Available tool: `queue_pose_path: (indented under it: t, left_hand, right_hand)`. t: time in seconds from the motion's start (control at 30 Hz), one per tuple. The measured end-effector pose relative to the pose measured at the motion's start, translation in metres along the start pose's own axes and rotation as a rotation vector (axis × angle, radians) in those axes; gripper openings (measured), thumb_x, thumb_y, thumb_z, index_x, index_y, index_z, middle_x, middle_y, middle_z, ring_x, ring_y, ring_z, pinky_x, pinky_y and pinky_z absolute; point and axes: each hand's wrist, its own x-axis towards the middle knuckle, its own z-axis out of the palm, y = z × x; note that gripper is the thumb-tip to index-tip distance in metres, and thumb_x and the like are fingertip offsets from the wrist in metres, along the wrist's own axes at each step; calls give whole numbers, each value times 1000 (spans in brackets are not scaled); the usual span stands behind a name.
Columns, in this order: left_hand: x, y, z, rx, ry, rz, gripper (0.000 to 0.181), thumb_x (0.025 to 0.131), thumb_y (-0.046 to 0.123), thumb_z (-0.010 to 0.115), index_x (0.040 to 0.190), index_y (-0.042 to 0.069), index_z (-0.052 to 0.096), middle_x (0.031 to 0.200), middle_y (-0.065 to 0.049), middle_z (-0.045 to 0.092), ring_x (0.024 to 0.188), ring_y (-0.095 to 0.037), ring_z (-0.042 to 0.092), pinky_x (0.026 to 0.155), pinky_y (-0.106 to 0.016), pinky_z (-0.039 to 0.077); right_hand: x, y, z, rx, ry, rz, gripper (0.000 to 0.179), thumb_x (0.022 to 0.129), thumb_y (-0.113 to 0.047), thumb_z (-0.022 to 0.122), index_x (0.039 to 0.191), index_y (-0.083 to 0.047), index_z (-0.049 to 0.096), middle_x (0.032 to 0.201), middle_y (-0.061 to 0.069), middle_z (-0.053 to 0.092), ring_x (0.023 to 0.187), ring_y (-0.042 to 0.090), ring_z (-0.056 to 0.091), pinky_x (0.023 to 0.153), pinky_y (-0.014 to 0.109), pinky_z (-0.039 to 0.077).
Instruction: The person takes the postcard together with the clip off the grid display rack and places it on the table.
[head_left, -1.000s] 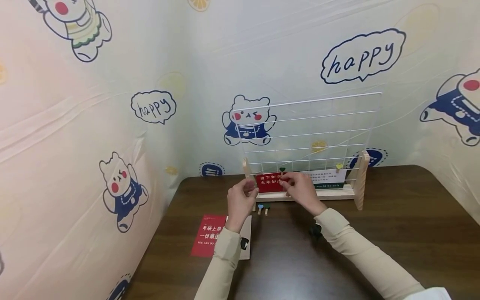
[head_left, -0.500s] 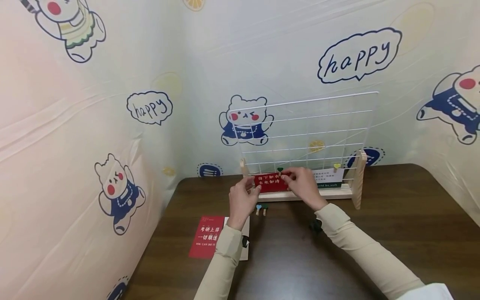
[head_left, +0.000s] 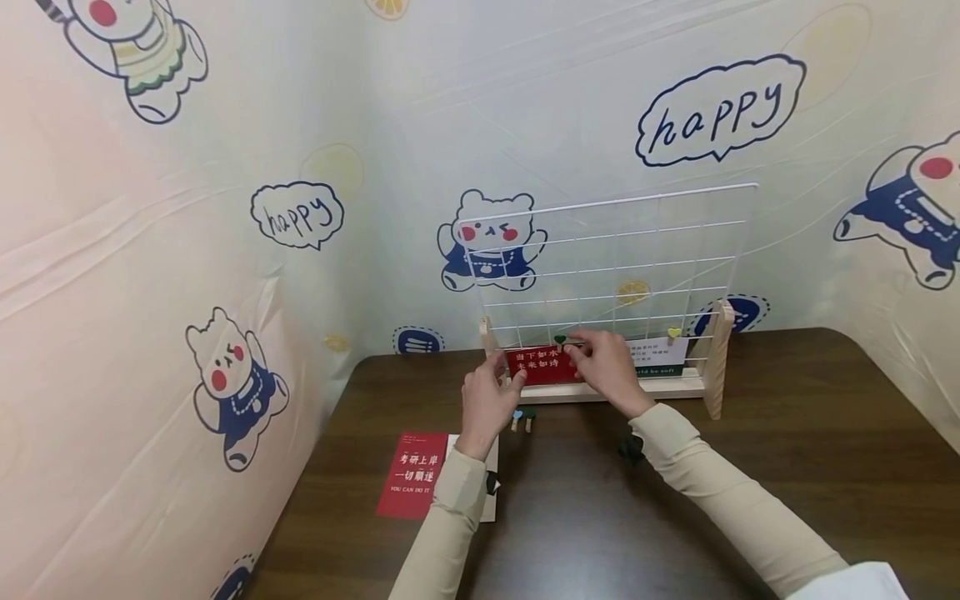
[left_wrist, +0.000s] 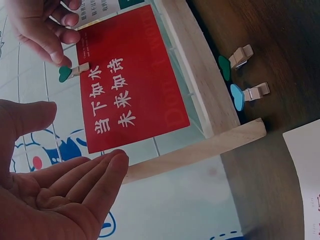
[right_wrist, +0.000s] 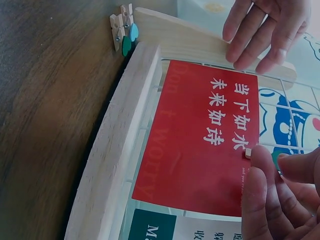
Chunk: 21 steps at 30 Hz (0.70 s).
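Observation:
A red card [head_left: 543, 365] with white characters hangs on the white wire grid, under a small wooden clothespin [left_wrist: 80, 69] topped by a green heart [left_wrist: 65, 74]. My right hand [head_left: 606, 367] is at that clothespin, its thumb and index fingertips pinching it from the side. In the right wrist view the fingers [right_wrist: 260, 162] partly hide it. Beside the card's left edge is my left hand [head_left: 483, 404], its fingers nearly straight and holding nothing. In the left wrist view its fingertips [left_wrist: 118, 159] are close to the card's corner; whether they touch it is unclear.
The grid [head_left: 611, 250] stands in a wooden base [head_left: 615, 392]. A white-and-green card [head_left: 660, 358] hangs at right under a yellow heart clothespin [head_left: 673, 333]. Two loose clothespins [left_wrist: 245, 75], a red card [head_left: 408, 475] and a pale card [head_left: 489, 504] lie on the table [head_left: 585, 533].
My right hand has shifted slightly right from the red card's face and stays at the clothespin. My left hand has moved slightly toward the card's edge. The view has shifted a little.

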Motion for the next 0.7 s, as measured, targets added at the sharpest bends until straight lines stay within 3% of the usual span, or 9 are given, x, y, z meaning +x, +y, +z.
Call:
queue_pose_path:
  t: [0.47,0.7]
  left_hand:
    - [6,-2,1,21,13,24,48,100,23,70,141,1,62,136,-21,70,119,-37,73,97,-52,59]
    - [10,-3,2,82,92,72,32,97,16,74,126,3,74,115,-17,79,101,-30,79,87,-46,64]
  right_hand:
    - [5,-1,11,8,-11,-9,35,103,-12,64,136,-1,67,71,10,75,48,10,61,44,26,42]
    - [8,0,11,23,-13,-13,33,103,-11,63,133,1,68,75,18,76,49,18,65,43,26,42]
